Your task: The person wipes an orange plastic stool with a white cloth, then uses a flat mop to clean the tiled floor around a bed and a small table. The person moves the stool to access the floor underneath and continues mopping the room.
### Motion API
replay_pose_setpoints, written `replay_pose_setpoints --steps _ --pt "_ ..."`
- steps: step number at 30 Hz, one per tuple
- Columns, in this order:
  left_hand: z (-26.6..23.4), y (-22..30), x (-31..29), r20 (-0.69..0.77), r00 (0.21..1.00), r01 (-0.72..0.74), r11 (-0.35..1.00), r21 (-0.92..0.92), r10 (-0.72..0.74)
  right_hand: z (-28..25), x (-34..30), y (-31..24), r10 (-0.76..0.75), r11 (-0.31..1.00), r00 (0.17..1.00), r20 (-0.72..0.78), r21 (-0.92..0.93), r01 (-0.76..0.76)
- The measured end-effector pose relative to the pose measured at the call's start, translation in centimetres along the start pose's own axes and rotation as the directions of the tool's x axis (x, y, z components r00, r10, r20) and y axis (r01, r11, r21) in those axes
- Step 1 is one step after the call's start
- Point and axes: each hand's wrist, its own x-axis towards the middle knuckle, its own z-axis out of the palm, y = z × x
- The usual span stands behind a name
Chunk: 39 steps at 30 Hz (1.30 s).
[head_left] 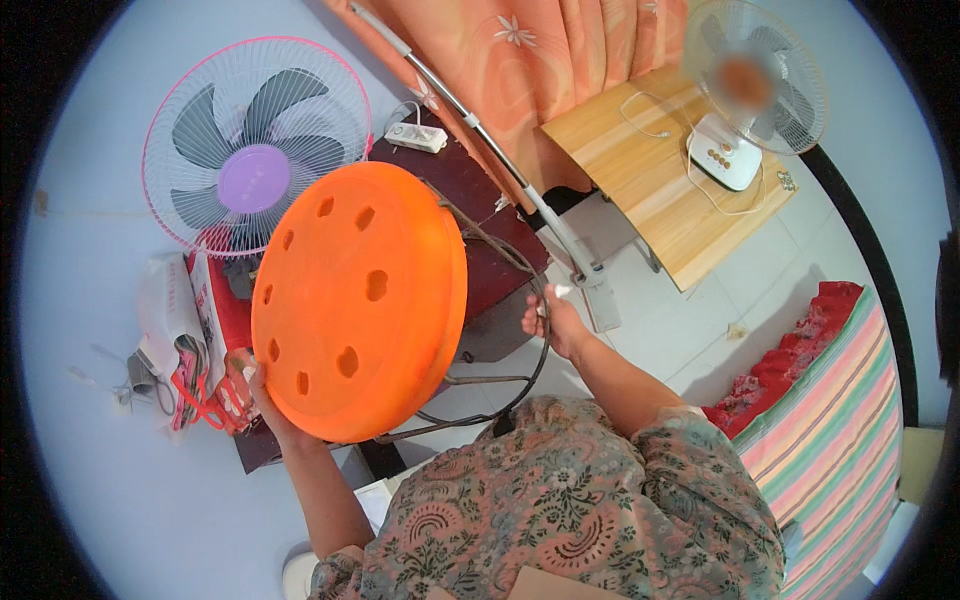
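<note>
A stool with a round orange plastic seat [330,270], pierced by several holes, is tilted in front of me with its top turned to the left. Its thin dark metal legs [487,380] and ring stick out on the right side. My left hand [258,392] grips the seat's lower left rim, fingers partly hidden, with a bit of white showing by the thumb. My right hand [560,322] is closed round the metal ring at the stool's base. A small white piece [563,291], perhaps tissue or cloth, pokes out of it.
Behind the seat stands a pink-rimmed fan [255,130] near a dark red table [490,270] with a white power strip [415,136]. A metal pole [470,118] slants before orange curtains [590,40]. To the right are a wooden table [640,170], another fan [725,155] and a striped bed [830,430].
</note>
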Motion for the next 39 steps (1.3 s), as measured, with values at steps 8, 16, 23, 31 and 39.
replay_pose_setpoints --steps 8,16,23,31,39 --pt "0.7 -0.4 -0.1 -0.076 0.996 -0.031 0.997 0.068 0.036 -2.1 -5.6 1.3 0.119 0.985 0.991 0.062 -0.131 -0.110" --pt "0.2 -0.6 0.3 -0.014 0.998 -0.057 0.996 0.075 0.059 -1.4 3.5 -1.5 -0.111 0.991 0.993 0.041 -0.065 0.113" --pt "0.4 -0.9 0.4 0.024 0.994 -0.112 0.989 0.092 0.110 -1.0 0.2 0.1 0.067 0.994 0.994 0.092 -0.090 -0.059" --pt "0.5 -0.9 0.0 -0.021 0.997 -0.074 0.994 0.074 0.076 -2.9 -4.3 1.2 0.103 0.848 0.989 0.110 -0.529 -0.029" --pt "0.1 -0.8 0.4 -0.118 0.979 -0.151 0.978 0.144 0.169 -4.4 -5.5 -2.9 -0.180 0.691 0.983 -0.024 -0.715 0.109"
